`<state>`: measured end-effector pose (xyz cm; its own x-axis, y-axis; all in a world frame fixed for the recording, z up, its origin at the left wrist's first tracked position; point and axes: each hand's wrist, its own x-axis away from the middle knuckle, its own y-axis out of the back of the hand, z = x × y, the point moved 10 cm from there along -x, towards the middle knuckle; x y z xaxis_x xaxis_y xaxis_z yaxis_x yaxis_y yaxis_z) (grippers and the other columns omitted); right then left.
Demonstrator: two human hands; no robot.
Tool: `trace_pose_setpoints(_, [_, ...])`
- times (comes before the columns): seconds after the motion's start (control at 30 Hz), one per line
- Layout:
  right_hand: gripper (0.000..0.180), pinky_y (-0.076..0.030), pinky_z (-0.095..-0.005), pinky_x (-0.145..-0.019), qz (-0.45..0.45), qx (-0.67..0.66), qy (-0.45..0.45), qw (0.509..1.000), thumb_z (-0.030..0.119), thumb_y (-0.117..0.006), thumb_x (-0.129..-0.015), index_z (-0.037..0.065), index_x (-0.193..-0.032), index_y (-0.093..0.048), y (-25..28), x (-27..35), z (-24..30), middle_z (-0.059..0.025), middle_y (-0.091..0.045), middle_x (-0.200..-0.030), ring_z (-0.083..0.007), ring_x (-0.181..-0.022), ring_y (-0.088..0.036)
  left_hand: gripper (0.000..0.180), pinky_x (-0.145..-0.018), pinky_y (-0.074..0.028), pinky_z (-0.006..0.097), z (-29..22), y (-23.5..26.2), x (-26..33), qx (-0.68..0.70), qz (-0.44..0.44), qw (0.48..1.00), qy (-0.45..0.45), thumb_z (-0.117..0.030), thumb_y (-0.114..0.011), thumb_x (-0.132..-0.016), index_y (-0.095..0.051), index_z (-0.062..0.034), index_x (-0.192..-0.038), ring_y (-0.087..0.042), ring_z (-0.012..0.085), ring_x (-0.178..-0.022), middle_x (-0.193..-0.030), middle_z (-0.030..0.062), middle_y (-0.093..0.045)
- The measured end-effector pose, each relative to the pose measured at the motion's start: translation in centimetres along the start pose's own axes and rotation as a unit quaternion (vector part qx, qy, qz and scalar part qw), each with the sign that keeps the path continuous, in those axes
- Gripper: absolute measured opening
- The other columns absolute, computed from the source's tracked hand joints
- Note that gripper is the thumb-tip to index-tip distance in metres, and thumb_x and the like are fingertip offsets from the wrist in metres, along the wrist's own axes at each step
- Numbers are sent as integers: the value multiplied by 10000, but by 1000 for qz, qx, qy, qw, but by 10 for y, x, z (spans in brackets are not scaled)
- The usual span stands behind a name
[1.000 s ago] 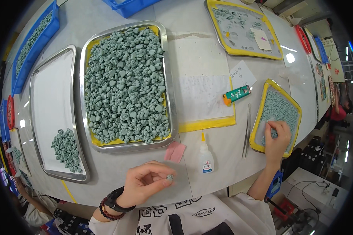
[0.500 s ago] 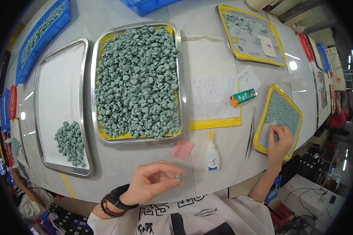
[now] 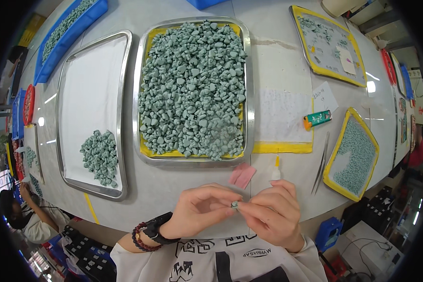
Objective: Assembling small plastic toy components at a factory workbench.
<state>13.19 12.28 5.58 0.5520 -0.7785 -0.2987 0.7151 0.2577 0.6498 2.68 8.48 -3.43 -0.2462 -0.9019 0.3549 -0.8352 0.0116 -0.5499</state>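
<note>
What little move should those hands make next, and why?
Probably a gentle press of the right hand toward the small green piece, with the left hand kept steady. The left fingers pinch that piece, and the right fingertips are right beside it; whether they carry anything is too small to tell.

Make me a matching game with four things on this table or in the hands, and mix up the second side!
1. Lighter
2. Tweezers
3. Pink patch
4. Small greenish piece

A. Lying flat by the lower edge of the big heaped tray
B. Where the left hand and right hand meet
C. Green and orange
D. Long and thin, beside the small yellow-edged tray

Pairs: 1-C, 2-D, 3-A, 4-B
</note>
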Motion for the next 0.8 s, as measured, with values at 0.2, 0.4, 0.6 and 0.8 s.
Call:
trace_pose_setpoints(0.2, [301, -423, -359, -774, 10, 56, -1, 998, 7, -742, -560, 117, -838, -699, -7, -3, 2, 26, -573, -729, -148, -645, -555, 277, -832, -511, 285, -3, 5, 1, -32, -12, 999, -27, 122, -572, -811, -604, 51, -1076, -602, 191, -969, -1088, 149, -582])
trace_pose_setpoints(0.4, [290, -427, -372, -775, -8, 62, -23, 998, 10, -736, -583, 92, -857, -696, -12, 5, 3, 16, -578, -737, -154, -644, -555, 295, -830, -510, 285, -10, 6, 2, -103, -21, 992, -68, 94, -594, -809, -627, 3, -1088, -599, 169, -965, -1099, 122, -593])
trace_pose_setpoints(0.6, [284, -430, -378, -768, -26, 83, -45, 995, -9, -725, -608, 65, -881, -691, -15, 9, 8, -12, -582, -755, -171, -650, -552, 283, -812, -505, 283, -22, 5, 6, -204, -44, 969, -134, 100, -598, -802, -639, 10, -1067, -608, 182, -950, -1060, 131, -610])
trace_pose_setpoints(0.8, [293, -432, -365, -726, -15, 80, -35, 996, -31, -725, -616, 53, -894, -685, -17, 9, 10, -38, -593, -783, -193, -679, -550, 254, -797, -498, 276, -17, 13, 3, -62, -74, 990, -104, 119, -594, -795, -637, 40, -1032, -614, 191, -925, -1027, 155, -622])
